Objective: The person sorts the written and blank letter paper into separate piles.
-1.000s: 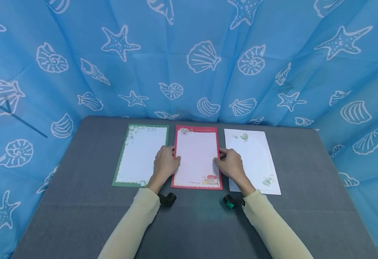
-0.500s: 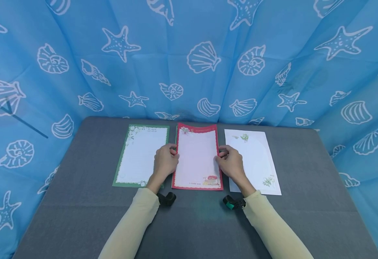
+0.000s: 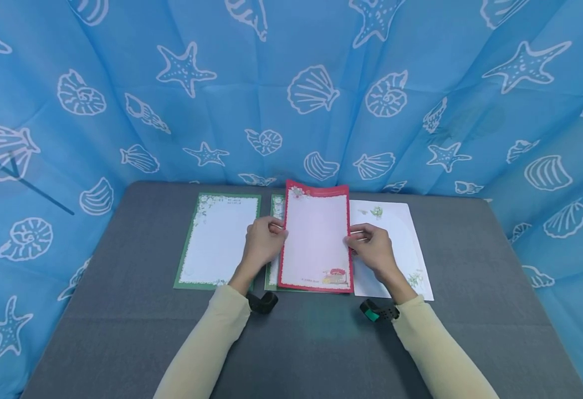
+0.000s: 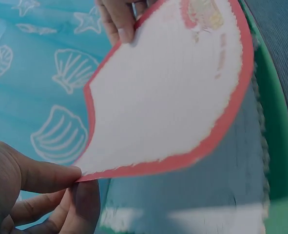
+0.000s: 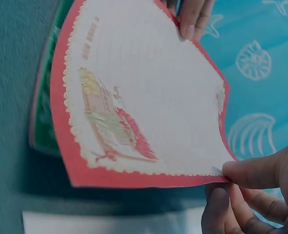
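A red-bordered sheet of writing paper (image 3: 316, 238) is lifted and bowed, its top end curling up. My left hand (image 3: 264, 242) pinches its left edge between thumb and fingers, and my right hand (image 3: 373, 249) pinches the right edge the same way. In the left wrist view the red-bordered sheet (image 4: 168, 92) sags between both hands. Underneath lies a green-bordered sheet (image 3: 272, 271), mostly covered, with its left strip showing. The right wrist view shows the raised lower edge of the red-bordered sheet (image 5: 134, 180) with a printed picture at its corner.
Left of the hands lies another green-bordered sheet (image 3: 216, 238). A white sheet with green leaf prints (image 3: 396, 238) lies at the right, partly overlapped by my right hand. All rest on a grey cloth-covered table (image 3: 311, 349). A blue seashell curtain (image 3: 291, 88) hangs behind.
The red-bordered sheet has risen off the middle stack and shifted right, with both hands carrying it. The green-bordered sheet below it has come into view.
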`<state>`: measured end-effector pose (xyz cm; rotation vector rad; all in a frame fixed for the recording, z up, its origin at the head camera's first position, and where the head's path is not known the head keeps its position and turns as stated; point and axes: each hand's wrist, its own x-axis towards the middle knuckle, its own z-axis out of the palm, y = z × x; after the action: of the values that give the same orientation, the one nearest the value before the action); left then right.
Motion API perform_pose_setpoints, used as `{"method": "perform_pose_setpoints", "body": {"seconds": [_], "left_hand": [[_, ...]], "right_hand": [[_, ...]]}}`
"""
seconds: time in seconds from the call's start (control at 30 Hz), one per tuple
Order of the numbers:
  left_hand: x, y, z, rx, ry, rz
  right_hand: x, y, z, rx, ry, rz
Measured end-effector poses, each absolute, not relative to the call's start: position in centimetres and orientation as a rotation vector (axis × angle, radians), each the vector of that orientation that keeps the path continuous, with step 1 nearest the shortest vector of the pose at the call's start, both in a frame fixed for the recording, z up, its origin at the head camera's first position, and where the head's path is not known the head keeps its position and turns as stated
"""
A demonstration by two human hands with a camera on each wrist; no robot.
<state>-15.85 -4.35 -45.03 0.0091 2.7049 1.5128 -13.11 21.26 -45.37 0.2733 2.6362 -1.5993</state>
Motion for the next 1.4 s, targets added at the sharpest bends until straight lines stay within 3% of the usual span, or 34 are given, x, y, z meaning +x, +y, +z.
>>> {"method": "perform_pose_setpoints", "body": {"seconds": [0.73, 1.4], "left_hand": [[-16.1, 5.2, -45.9, 0.056, 2.644, 1.463], [-14.8, 10.5, -46.4, 0.091, 2.59, 1.359]], "right_hand": [[-11.3, 30.1, -44.4, 0.458, 2.744, -1.42], [-10.7, 33.9, -46.0, 0.692, 2.814, -1.29]]}}
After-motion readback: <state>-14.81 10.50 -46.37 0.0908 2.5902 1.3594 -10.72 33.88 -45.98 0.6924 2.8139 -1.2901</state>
